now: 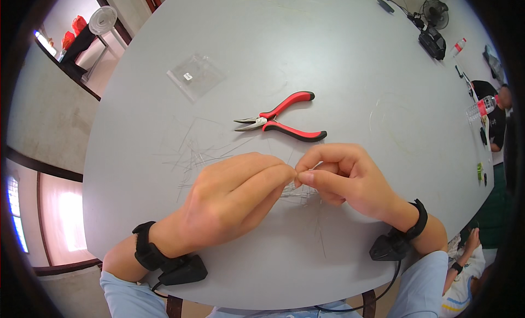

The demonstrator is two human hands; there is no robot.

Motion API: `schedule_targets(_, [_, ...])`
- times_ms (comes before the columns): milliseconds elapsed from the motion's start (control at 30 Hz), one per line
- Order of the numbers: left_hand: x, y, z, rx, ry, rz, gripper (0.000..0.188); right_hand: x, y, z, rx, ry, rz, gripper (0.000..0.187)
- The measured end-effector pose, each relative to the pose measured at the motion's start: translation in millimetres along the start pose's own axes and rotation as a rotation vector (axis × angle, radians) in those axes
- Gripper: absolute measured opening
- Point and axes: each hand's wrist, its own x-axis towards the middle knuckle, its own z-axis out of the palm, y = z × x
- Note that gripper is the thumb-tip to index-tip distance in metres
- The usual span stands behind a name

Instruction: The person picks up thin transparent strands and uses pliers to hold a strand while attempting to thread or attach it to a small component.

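My left hand (235, 200) and my right hand (350, 178) meet fingertip to fingertip over the grey table. The fingers of both are closed in a pinch, and whatever they hold is too small to make out. Below the fingertips lies a small pile of thin silvery wire pieces (301, 196). More loose thin wires (191, 156) are scattered to the left, partly hidden by my left hand. Just beyond my hands rest needle-nose pliers (281, 118) with red and black handles, their jaws parted and pointing left.
A clear plastic bag (196, 77) lies on the table (322, 50) at the far left. Along the right edge are a black pouch (432, 43), a fan (436, 13) and a bottle (481, 107) in another person's hand. Black bands with cabled boxes circle both my wrists.
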Motion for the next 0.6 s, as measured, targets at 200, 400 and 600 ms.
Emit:
schedule_targets(200, [-2.7,8.4,2.3,-0.394,-0.061,-0.47,0.009,-6.1,2.3,4.1,-0.15,0.131,-0.145,0.008])
schedule_targets(400, [-0.8,12.0,1.8,-0.779,-0.061,-0.824,0.01,-9.2,9.0,6.5,-0.195,0.2,-0.267,0.006])
schedule_targets(600, [0.2,10.0,3.9,-0.861,-0.047,-0.868,0.014,-9.3,11.1,10.0,-0.219,0.233,-0.301,0.006])
